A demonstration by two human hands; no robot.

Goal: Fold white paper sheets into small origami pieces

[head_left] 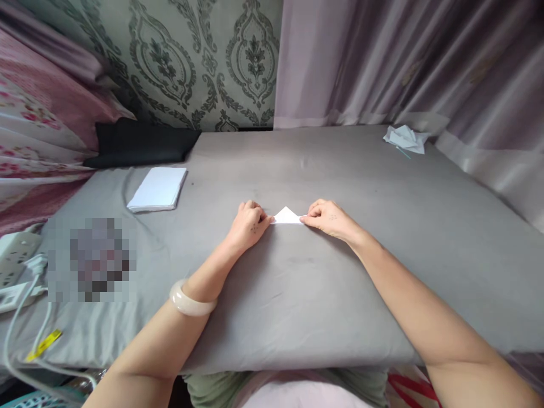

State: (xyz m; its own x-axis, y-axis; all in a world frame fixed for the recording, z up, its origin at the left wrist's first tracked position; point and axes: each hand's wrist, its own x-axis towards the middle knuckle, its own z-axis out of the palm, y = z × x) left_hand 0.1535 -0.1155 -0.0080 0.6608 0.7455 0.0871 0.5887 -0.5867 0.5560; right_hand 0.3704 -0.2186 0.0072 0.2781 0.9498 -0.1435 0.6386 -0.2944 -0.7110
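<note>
1. Backed by damask-patterned wallpaper on the left and mauve curtains on the right and down the right side.
2. Spread with a grey cloth, a wide worktop filling most of the view.
3. Piled against the left edge, pink floral bedding.
4. Laid at the far left corner of the worktop, a folded black cloth.
5. Set just in front of the black cloth, a neat stack of white paper, well apart from both hands.
6. Parked at the near left edge, a white power strip with its cable trailing down off the worktop.
7. Resting at the worktop's middle, left hand, fingers curled and pressed together, pinching the left corner of the folded piece; pale bangle worn on that wrist.
8. Opposite it, right hand, fingers bunched and pinching the right corner of the same piece.
9. Left at the far right corner near the curtain, crumpled white paper.
10. Held flat between the two hands, a small white folded paper triangle, point aimed away, long edge toward the person.
</note>
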